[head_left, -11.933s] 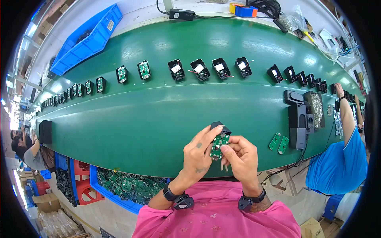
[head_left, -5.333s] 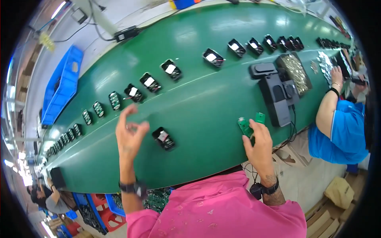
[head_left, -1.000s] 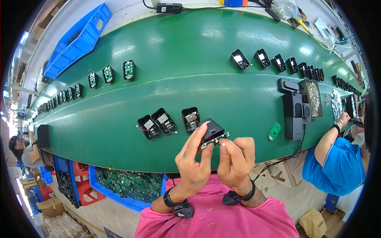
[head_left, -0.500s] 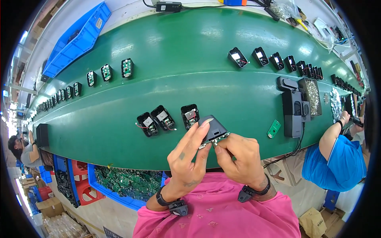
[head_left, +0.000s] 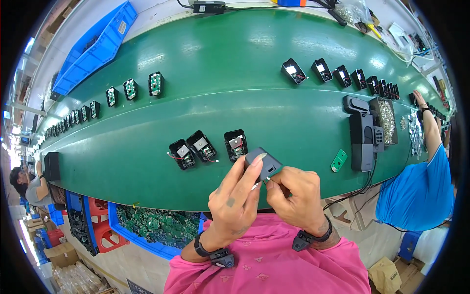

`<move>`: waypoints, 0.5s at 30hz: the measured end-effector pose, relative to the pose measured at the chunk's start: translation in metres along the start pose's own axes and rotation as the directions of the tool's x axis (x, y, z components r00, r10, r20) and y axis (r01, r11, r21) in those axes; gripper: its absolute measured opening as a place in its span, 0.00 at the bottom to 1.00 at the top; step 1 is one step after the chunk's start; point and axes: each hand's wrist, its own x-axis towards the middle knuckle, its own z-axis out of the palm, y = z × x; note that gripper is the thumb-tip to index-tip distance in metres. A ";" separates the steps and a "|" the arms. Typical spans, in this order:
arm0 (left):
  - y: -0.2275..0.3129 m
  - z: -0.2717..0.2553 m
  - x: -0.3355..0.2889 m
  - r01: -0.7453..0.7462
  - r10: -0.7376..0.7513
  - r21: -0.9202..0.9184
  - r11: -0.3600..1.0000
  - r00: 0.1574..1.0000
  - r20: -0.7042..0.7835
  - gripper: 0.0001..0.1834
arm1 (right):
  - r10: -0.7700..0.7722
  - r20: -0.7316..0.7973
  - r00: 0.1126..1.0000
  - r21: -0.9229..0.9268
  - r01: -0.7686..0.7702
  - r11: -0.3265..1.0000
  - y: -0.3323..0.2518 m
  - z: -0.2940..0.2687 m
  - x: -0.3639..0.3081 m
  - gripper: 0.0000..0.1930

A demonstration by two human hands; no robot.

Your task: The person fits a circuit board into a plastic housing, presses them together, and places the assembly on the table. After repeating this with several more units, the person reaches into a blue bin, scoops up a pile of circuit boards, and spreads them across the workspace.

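Note:
Above the near edge of the bench my left hand [head_left: 234, 202] holds a dark grey plastic housing [head_left: 266, 161], its fingers on one side and a small slot showing in its face. My right hand [head_left: 295, 192] is closed in a pinch at the housing's lower edge. A tiny pale part shows by those fingertips, too small to name. Just beyond my hands lies an open black housing [head_left: 236, 143] with a metal plate and red wire inside. Two similar housings [head_left: 181, 156] [head_left: 201, 145] lie left of it.
A green circuit board [head_left: 338, 160] lies at right, beside a dark speaker-like device [head_left: 361, 142] and a tray of small parts [head_left: 376, 103]. Rows of housings [head_left: 155, 84] line the green bench [head_left: 220, 59]. Below it sits a blue bin [head_left: 113, 220] of boards. A co-worker [head_left: 416, 191] reaches in at right.
The grey housing has tilted, so its lower board edge shows less and its face more. My hands stay close together. The co-worker at right has stretched an arm farther over the bench.

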 end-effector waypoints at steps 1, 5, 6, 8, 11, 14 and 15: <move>0.001 0.001 0.000 0.000 0.000 0.000 1.000 1.000 0.000 0.25 | 0.002 -0.004 1.000 -0.007 -0.002 1.000 0.001 0.001 0.000 0.05; 0.001 0.002 -0.004 0.036 -0.036 0.032 0.999 0.999 -0.001 0.26 | -0.001 -0.028 1.000 0.001 0.001 1.000 0.006 0.005 0.000 0.04; 0.000 0.003 -0.006 0.079 -0.080 0.020 0.997 0.997 0.009 0.26 | 0.001 -0.021 1.000 -0.003 -0.002 1.000 0.007 0.005 0.000 0.04; -0.002 0.003 -0.009 0.153 -0.152 -0.071 0.986 0.988 0.011 0.26 | -0.003 -0.018 1.000 -0.010 0.003 1.000 0.004 0.004 -0.001 0.04; -0.001 0.005 -0.008 0.182 -0.183 -0.112 0.977 0.983 -0.001 0.27 | 0.003 -0.043 0.999 -0.011 -0.003 1.000 0.002 0.007 0.000 0.05; 0.000 0.004 -0.004 0.080 -0.080 -0.012 0.997 0.996 -0.024 0.27 | -0.049 -0.060 0.997 -0.060 0.045 0.997 0.005 0.010 0.000 0.05; -0.001 0.003 -0.003 0.022 -0.021 0.039 0.999 0.999 -0.025 0.27 | -0.055 -0.051 0.997 -0.065 0.051 0.997 0.005 0.011 0.000 0.05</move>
